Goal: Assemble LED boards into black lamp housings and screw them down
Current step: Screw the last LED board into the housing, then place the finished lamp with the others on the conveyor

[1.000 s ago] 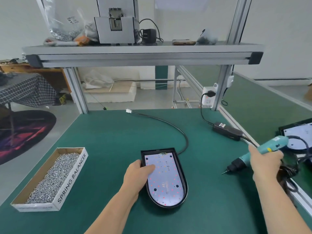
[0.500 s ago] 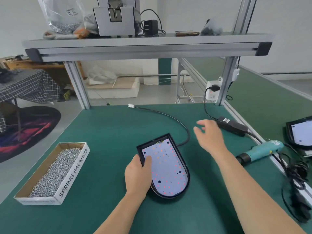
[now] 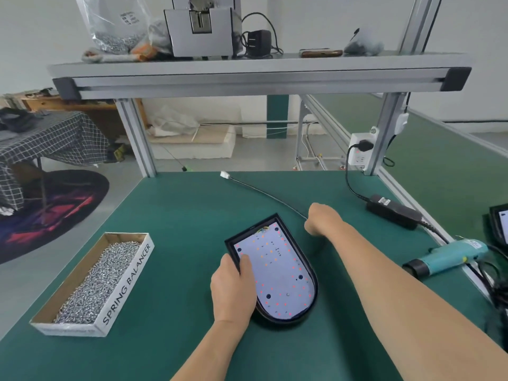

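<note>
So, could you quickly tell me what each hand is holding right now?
Left hand: grips the edge of the black oval lamp housing, thumb on the white LED board.
Right hand: curled by the thin black cable; a grip cannot be told.

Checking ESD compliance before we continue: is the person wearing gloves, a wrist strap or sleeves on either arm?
No. The left hand and right hand are both bare, with no gloves, rings, watch or wrist strap showing. The left forearm and right forearm are uncovered to the frame's edge; no sleeve is in view.
</note>
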`<state>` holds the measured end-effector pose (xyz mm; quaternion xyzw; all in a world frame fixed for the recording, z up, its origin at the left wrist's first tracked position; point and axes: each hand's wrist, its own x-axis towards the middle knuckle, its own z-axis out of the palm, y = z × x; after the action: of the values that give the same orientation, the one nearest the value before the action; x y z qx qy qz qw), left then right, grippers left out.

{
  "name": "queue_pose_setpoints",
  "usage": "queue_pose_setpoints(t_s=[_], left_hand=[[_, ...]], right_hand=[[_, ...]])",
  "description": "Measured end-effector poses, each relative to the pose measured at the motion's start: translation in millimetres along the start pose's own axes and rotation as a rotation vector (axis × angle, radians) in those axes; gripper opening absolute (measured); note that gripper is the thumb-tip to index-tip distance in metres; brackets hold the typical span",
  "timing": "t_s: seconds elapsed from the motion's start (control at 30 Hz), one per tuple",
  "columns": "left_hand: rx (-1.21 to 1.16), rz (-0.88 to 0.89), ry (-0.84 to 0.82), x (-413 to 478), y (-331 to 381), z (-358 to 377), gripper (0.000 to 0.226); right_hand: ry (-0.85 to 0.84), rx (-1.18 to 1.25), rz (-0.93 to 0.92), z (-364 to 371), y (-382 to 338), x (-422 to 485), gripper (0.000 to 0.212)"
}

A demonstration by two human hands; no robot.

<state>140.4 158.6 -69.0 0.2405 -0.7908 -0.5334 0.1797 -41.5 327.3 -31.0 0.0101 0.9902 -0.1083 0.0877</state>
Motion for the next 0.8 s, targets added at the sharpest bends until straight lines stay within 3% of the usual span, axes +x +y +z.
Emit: queue_pose_setpoints(t_s=[0.07,0.17,0.27,0.33,0.53,0.67,0.8], left_hand=[[0.036,0.010,0.008,1,0,0,0.042],[0.073,0.012,0.017,1,-2,0,0.043],[0.094,0.006,0.021,1,-3,0,0.042],[0.092,-0.004,0.022,1,-4,1,0.041],[0.107,0.018,0.012,1,-3,0,0.041],[0.021,0.036,-0.025,-3,-1,-4,0.045],[-0.096,0.046,-0.103,-5,-1,-7,0.053]], right_hand=[[-0.033,0.086,-0.033,-3,10,-19,0.021],[-0.145,0.600,-0.026,0,32,-62,0.019],[-0.247,0.926,-0.054,12,45,-110,0.014],[-0.261,1.051,-0.073,20,49,-141,0.032],[-0.168,0.977,-0.240,49,47,-193,0.027],[-0.122,0.999,-0.200,53,42,-199,0.031],[-0.006,0.939,-0.137,64,38,-202,0.017]])
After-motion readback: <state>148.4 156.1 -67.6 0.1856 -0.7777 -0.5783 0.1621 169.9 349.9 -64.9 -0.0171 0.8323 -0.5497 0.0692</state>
